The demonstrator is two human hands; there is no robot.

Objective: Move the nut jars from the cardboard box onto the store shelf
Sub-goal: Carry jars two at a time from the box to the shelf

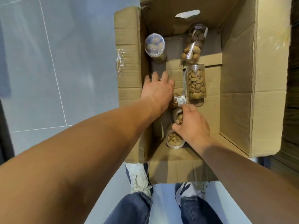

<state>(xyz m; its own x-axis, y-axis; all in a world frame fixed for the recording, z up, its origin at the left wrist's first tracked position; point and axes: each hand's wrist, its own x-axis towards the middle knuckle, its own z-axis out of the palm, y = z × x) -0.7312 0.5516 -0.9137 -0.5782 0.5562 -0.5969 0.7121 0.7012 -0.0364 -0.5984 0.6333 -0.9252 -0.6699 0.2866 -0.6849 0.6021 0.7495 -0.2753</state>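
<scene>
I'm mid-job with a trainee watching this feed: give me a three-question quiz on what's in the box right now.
1. True or false: the jar with the clear lid in the box's far left corner stands upright.
2. Which hand rests on the jar nearest the person? A) left hand B) right hand C) neither
3. Fill in: the two jars at the middle, the long jar and the jar of flat nuts, lie on their ____ on the floor of the cardboard box.

Key: 1 true; 2 B; 3 sides.
</scene>
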